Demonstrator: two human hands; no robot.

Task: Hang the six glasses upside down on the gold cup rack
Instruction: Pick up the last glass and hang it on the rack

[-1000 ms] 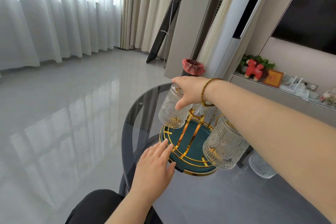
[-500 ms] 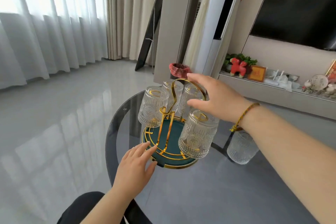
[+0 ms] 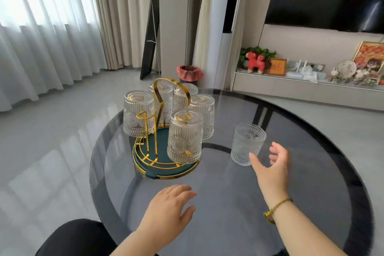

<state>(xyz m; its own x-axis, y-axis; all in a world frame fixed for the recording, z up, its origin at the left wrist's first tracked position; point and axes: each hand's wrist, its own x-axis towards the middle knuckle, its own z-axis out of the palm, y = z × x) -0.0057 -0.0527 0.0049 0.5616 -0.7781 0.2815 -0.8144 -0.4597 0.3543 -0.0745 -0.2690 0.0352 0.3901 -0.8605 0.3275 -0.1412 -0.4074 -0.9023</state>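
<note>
The gold cup rack [image 3: 158, 97] stands on a green round tray [image 3: 158, 169] at the table's left middle. Several ribbed glasses hang upside down on its prongs, the nearest one [image 3: 185, 137] at the front right. One gold prong [image 3: 143, 115] at the front left is bare. A single ribbed glass [image 3: 247, 143] stands upright on the table to the right of the rack. My right hand [image 3: 272, 164] is open just in front of that glass, fingers spread, close to it but not holding it. My left hand [image 3: 168, 206] hovers open, palm down, in front of the tray.
The round dark glass table [image 3: 228, 203] fills the lower view, its edge curving left and right. Behind it a bin with a red liner [image 3: 189, 72] stands on the floor. A low shelf [image 3: 301, 85] with ornaments runs along the right wall. My dark-clothed knee [image 3: 79, 237] is at bottom left.
My right hand left the rack's top and came down to the right, beside the upright glass. My left hand drew back off the tray edge toward me. The view swung right.
</note>
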